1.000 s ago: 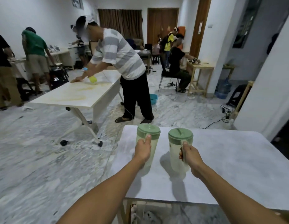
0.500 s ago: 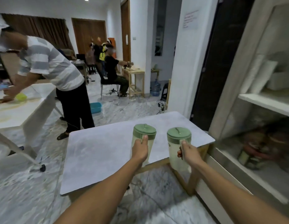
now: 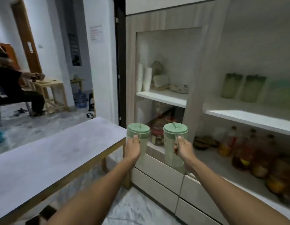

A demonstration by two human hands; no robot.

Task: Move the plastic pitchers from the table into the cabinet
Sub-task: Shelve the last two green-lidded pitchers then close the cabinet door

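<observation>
Now both pitchers, clear of the table [image 3: 60, 153], face the cabinet [image 3: 198, 98], left hand [image 3: 133, 149] and right hand [image 3: 184, 149] each clenched on a handle.

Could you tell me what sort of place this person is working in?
Probably a shared indoor workroom with a pantry corner: a built-in cabinet has open shelves holding bottles and stacked cups, and another person sits at a small wooden table on the marble floor behind.

Head view: looks forward-down, faces cabinet [image 3: 194, 65] at close range.
</observation>
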